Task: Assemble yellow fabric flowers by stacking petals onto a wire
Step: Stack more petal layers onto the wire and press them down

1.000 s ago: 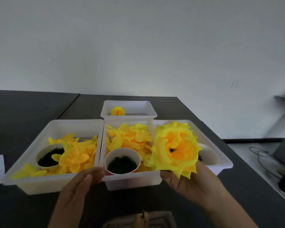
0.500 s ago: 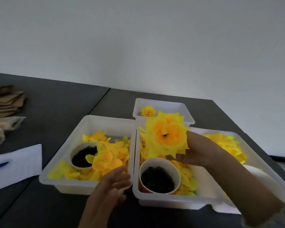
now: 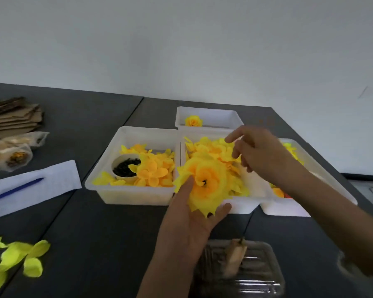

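Two hands work at the table's (image 3: 95, 244) near edge. The left hand (image 3: 187, 224) cradles the assembled flower (image 3: 207, 186), thumb pressing its petals, fingers curled beneath, over the front rim of the middle tray (image 3: 241, 206). The right hand (image 3: 258, 153) hovers loosely open, holding nothing, above the loose petals (image 3: 211, 147) there. With only a light hold, the stacked layers may slip or twist off the unseen wire.

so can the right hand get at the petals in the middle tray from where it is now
Probably yes: the right hand hovers open just above the middle tray's petals, nothing between; the left hand's flower covers only the near part.
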Demonstrator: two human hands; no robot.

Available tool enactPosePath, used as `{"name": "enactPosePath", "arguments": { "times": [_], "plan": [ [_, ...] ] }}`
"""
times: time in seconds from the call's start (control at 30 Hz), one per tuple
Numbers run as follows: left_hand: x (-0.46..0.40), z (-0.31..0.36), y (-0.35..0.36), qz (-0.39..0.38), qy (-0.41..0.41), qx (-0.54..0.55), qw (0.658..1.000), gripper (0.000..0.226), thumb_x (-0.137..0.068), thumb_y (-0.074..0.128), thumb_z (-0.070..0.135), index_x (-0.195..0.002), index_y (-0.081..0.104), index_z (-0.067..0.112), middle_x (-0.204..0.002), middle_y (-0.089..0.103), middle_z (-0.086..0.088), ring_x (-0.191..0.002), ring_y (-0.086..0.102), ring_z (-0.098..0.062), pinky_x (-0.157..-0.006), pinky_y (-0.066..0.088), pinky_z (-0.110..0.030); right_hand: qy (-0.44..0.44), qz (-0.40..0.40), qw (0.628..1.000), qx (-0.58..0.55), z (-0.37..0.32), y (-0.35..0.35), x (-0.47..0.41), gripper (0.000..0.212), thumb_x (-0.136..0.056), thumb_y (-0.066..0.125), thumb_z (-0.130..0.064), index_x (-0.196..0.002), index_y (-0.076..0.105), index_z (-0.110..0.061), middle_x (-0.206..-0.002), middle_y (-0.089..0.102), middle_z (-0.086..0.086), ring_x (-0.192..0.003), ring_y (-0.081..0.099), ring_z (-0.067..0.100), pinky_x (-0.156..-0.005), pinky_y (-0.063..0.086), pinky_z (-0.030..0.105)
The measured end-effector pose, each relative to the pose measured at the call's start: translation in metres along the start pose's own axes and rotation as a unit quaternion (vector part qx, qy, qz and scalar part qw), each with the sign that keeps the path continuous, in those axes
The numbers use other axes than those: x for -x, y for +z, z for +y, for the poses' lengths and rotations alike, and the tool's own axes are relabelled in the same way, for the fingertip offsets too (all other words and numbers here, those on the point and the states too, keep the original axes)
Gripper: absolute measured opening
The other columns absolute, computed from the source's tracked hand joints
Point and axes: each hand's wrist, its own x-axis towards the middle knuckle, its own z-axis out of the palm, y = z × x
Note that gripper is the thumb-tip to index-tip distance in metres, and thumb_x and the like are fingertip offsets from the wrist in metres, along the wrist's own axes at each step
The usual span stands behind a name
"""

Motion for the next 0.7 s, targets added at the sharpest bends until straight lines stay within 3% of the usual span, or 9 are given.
{"name": "enactPosePath", "arguments": {
  "times": [0.07,0.17,0.27,0.37,0.43,0.53,0.6,0.7],
  "plan": [
    [0.007,-0.004,0.0,0.009,0.006,0.011,1.0,0.041,-0.082,0.063,0.032,-0.121,0.064,0.02,-0.114,0.072,-0.008,-0.105,0.069,-0.03,-0.075,0.059,-0.048,-0.134,0.121,0.984,0.003,-0.007,-0.007,0.027,0.026,-0.093,0.046,-0.006,-0.091,0.063,-0.025,-0.072,0.063,-0.002,-0.06,0.057,0.018,-0.058,0.048,0.034],
    [0.014,-0.01,-0.006,-0.005,0.034,0.018,0.999,0.051,-0.083,0.063,0.031,-0.132,0.058,0.019,-0.126,0.067,-0.011,-0.113,0.065,-0.031,-0.083,0.057,-0.048,-0.276,0.074,0.955,0.082,-0.023,0.002,0.069,0.017,-0.086,0.055,-0.013,-0.093,0.066,-0.023,-0.08,0.061,-0.009,-0.067,0.055,0.009,-0.061,0.044,0.023],
    [0.027,-0.016,-0.008,-0.025,0.066,-0.002,0.997,0.051,-0.086,0.06,0.031,-0.135,0.056,0.016,-0.128,0.066,-0.01,-0.116,0.064,-0.027,-0.084,0.058,-0.04,-0.254,-0.026,0.949,0.186,-0.025,0.021,0.088,0.022,-0.089,0.062,-0.026,-0.111,0.063,-0.022,-0.102,0.058,-0.007,-0.089,0.051,0.003,-0.072,0.04,0.017],
    [0.035,-0.024,-0.012,-0.017,0.097,-0.011,0.995,0.049,-0.086,0.06,0.03,-0.133,0.058,0.017,-0.124,0.069,-0.007,-0.111,0.067,-0.022,-0.076,0.059,-0.031,-0.22,-0.038,0.945,0.24,-0.022,0.03,0.094,0.038,-0.09,0.063,-0.035,-0.126,0.055,-0.025,-0.118,0.053,-0.005,-0.108,0.047,0.01,-0.078,0.034,0.018],
    [0.038,-0.029,-0.015,-0.004,0.107,-0.006,0.994,0.049,-0.084,0.059,0.03,-0.132,0.059,0.017,-0.122,0.069,-0.007,-0.11,0.068,-0.021,-0.077,0.06,-0.031,-0.224,-0.054,0.94,0.253,-0.023,0.032,0.097,0.042,-0.087,0.067,-0.035,-0.125,0.056,-0.021,-0.116,0.057,-0.003,-0.107,0.051,0.016,-0.082,0.04,0.024],
    [0.039,-0.03,-0.018,-0.002,0.09,-0.004,0.996,0.055,-0.082,0.058,0.031,-0.134,0.056,0.015,-0.127,0.066,-0.012,-0.115,0.065,-0.027,-0.089,0.056,-0.041,-0.238,-0.086,0.926,0.28,-0.025,0.037,0.1,0.039,-0.088,0.064,-0.031,-0.124,0.057,-0.019,-0.113,0.06,0.0,-0.106,0.053,0.021,-0.091,0.042,0.033],
    [0.038,-0.031,-0.019,0.01,0.086,0.001,0.996,0.056,-0.082,0.055,0.03,-0.135,0.054,0.014,-0.13,0.063,-0.015,-0.119,0.061,-0.032,-0.101,0.047,-0.05,-0.234,-0.096,0.929,0.271,-0.025,0.038,0.102,0.035,-0.09,0.06,-0.025,-0.124,0.055,-0.019,-0.113,0.059,0.0,-0.104,0.053,0.022,-0.089,0.045,0.036],
    [0.039,-0.035,-0.02,-0.002,0.098,-0.018,0.995,0.055,-0.084,0.053,0.03,-0.136,0.053,0.012,-0.129,0.064,-0.015,-0.116,0.063,-0.03,-0.095,0.05,-0.046,-0.215,-0.111,0.942,0.233,-0.025,0.034,0.104,0.035,-0.089,0.06,-0.03,-0.123,0.051,-0.026,-0.115,0.055,-0.004,-0.1,0.053,0.016,-0.08,0.052,0.036]
  ]
}}
